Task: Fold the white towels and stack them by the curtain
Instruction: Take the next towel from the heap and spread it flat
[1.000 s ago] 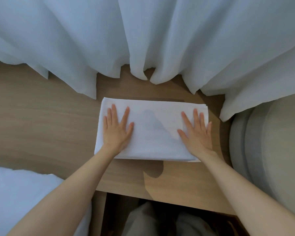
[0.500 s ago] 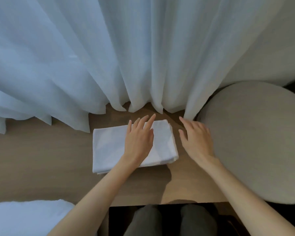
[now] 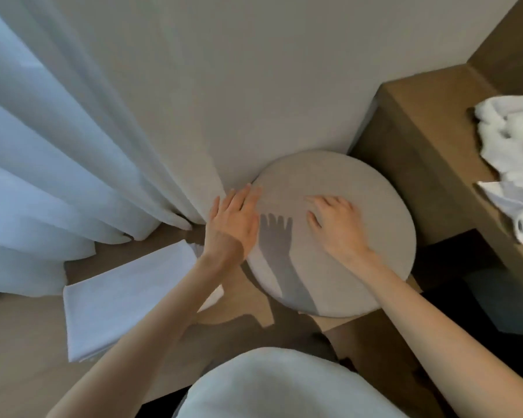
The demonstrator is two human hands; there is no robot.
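A folded white towel (image 3: 124, 300) lies flat on the wooden table (image 3: 21, 342) at the left, just below the hanging white curtain (image 3: 43, 164). My left hand (image 3: 234, 220) hovers past the towel's right end, fingers straight, over the edge of a round beige stool (image 3: 344, 182). My right hand (image 3: 337, 220) is over the stool's top with fingers loosely bent, holding nothing. A crumpled heap of white towels (image 3: 514, 164) lies on a wooden ledge (image 3: 429, 152) at the far right.
A plain wall (image 3: 254, 70) rises behind the stool. Another white cloth (image 3: 284, 387) bulges at the bottom centre, close to the camera. Dark floor (image 3: 477, 291) shows between the stool and the ledge.
Both hands left the folded towel and moved right onto the stool area. The view swung right, bringing the ledge with the crumpled towels into sight.
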